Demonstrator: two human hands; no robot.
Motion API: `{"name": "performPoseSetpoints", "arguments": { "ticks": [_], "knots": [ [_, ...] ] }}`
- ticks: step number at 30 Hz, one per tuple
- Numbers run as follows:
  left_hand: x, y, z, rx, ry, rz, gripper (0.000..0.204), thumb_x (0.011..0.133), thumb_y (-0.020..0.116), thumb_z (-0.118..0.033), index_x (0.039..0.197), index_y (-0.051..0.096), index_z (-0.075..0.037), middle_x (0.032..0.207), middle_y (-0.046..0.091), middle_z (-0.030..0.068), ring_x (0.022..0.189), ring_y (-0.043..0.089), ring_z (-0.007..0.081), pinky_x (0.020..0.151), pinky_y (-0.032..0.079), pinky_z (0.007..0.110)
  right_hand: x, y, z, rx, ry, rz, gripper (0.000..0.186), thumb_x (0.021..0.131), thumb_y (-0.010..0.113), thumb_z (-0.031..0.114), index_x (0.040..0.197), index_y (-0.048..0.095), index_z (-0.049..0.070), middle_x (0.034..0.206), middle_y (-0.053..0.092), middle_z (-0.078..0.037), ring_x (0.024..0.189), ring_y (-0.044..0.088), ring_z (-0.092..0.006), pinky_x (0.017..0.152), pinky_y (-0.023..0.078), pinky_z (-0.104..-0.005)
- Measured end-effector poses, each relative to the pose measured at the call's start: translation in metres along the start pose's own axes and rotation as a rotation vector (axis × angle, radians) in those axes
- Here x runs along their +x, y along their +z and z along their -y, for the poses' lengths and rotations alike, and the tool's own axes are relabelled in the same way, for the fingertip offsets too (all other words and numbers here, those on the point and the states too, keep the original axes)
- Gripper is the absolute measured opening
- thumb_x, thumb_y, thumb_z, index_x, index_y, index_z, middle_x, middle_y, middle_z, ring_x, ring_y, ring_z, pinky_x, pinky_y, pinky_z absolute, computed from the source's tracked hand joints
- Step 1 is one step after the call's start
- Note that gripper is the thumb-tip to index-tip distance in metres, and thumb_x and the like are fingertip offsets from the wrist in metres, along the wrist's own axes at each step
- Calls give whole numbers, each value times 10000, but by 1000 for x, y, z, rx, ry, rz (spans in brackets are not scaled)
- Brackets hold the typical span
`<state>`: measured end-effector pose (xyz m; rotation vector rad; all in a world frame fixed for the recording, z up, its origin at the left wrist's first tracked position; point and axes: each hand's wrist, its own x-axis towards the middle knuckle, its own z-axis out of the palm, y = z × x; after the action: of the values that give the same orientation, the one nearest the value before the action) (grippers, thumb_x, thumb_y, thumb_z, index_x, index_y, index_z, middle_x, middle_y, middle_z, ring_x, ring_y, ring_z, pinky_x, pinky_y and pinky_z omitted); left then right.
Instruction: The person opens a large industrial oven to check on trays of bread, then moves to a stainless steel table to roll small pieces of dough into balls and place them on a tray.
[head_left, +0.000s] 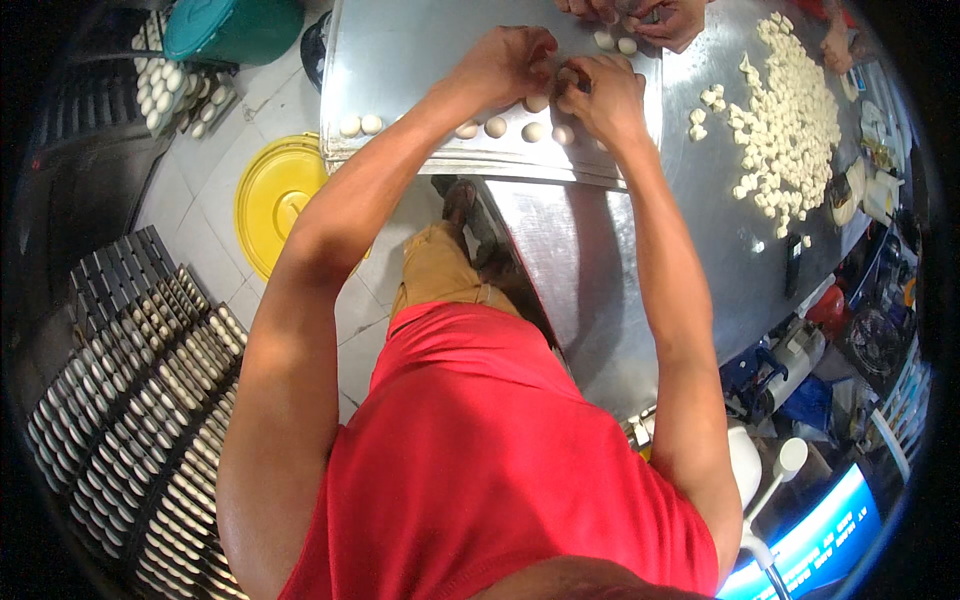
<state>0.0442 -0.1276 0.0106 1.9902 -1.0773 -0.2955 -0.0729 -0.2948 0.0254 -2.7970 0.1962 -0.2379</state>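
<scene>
Both my hands reach over a metal tray [400, 60] at the top of the view. My left hand [510, 65] has its fingers curled inward; whatever they hold is hidden. Close beside it, my right hand [607, 97] is bent over with curled fingers, its contents also out of sight. A round dough ball [537, 102] rests on the tray between the two hands. Along the near edge lies a row of pale dough balls [496, 127], with a pair of dough balls [360, 125] farther left. Two more dough balls [615, 43] sit beyond my right hand.
Another person's hands [665, 20] work at the tray's far side. Small dough pieces [785, 130] are heaped on the metal table [680, 180] at right, near a further person's hand [837, 48]. Racked trays of dough [150, 400], a yellow lid [285, 200] and a teal tub [230, 30] stand left.
</scene>
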Motion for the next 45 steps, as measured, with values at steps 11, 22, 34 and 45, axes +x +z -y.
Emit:
{"name": "performPoseSetpoints", "arguments": {
  "ticks": [11, 22, 34, 45],
  "knots": [
    [-5, -13, -18, 144, 27, -16, 353, 890, 736, -271, 1161, 706, -47, 1164, 693, 181, 1000, 695, 365, 878, 556, 413, -55, -51, -102, -62, 337, -383, 474, 845, 705, 150, 1265, 616, -50, 1085, 679, -248, 1007, 643, -451, 925, 499, -509],
    [-66, 64, -159, -449, -65, -46, 376, 819, 745, 55, 1162, 620, -36, 1213, 636, 93, 1101, 632, 209, 921, 539, 332, -142, -70, -72, 486, 445, -336, 279, 856, 685, 165, 1100, 681, 29, 1030, 666, -194, 981, 656, -371, 893, 516, -430],
    [-108, 151, -120, 19, 340, 351, 152, 838, 775, -190, 898, 689, -80, 815, 636, 106, 782, 624, 308, 701, 496, 447, -390, -53, -44, -21, 711, -209, 228, 906, 640, 160, 1105, 625, 49, 1063, 653, -162, 996, 616, -360, 901, 455, -476],
    [-126, 151, -123, -79, 324, 576, 270, 981, 609, -80, 1250, 597, -84, 935, 587, 188, 824, 607, 397, 739, 488, 502, -391, -19, -43, 32, 469, -167, 388, 870, 534, 34, 1253, 589, 6, 1139, 599, -217, 1007, 561, -384, 918, 411, -507]
  ]
}}
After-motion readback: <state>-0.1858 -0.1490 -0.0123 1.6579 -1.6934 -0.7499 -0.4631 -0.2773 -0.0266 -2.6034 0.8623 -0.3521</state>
